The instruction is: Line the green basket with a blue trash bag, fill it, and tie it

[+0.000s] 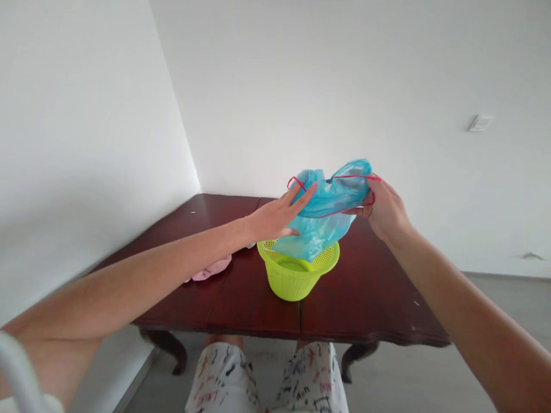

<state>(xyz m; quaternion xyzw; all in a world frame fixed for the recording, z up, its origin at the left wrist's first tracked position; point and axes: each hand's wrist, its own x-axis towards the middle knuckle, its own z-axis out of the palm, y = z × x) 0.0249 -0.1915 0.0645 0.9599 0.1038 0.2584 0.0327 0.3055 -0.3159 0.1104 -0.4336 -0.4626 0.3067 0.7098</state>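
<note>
A translucent blue plastic garbage bag (327,198) with a red drawstring is stretched between my two hands above a yellow-green plastic basket (293,281). My left hand (279,215) holds the bag's left side, with fingers spread along its rim and the thumb below; a red string loop rises by its fingers. At the right end, my right hand (387,206) has its fingers closed on the bag's edge and the drawstring, though some of the fingertips are hidden. The lower part of the bag hangs down into the basket's mouth, covering part of the perforated rim.
The basket stands on a dark red-brown wooden table (253,304) with curved legs. Pink cloth (213,268) lies left of the basket, partly behind my left forearm. White walls meet at the table's far left, and a switch (480,123) is on the right wall.
</note>
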